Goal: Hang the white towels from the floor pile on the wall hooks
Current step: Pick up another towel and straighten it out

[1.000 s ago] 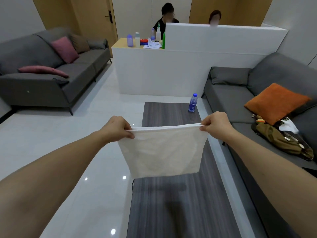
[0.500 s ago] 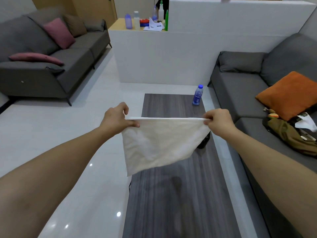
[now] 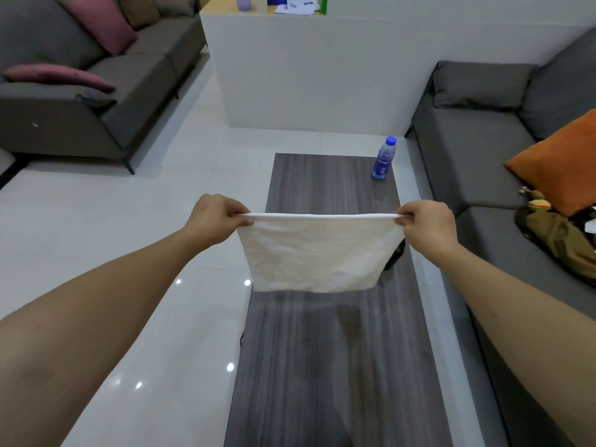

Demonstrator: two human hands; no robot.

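White towel (image 3: 317,253): held stretched between the hands, above the bench (image 3: 335,366). Upper edge pinched at each corner by left hand (image 3: 216,218) and right hand (image 3: 427,224); long axis runs hand to hand, equally near both. No hooks seen.

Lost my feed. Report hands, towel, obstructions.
Left hand and right hand each pinch a top corner. White towel stretched flat, hanging above the dark table. No hooks in view; bottle stands clear.

Rough matt cloth towel (image 3: 317,253), wood-grain matt table (image 3: 325,366), glossy tiled floor (image 3: 129,227).
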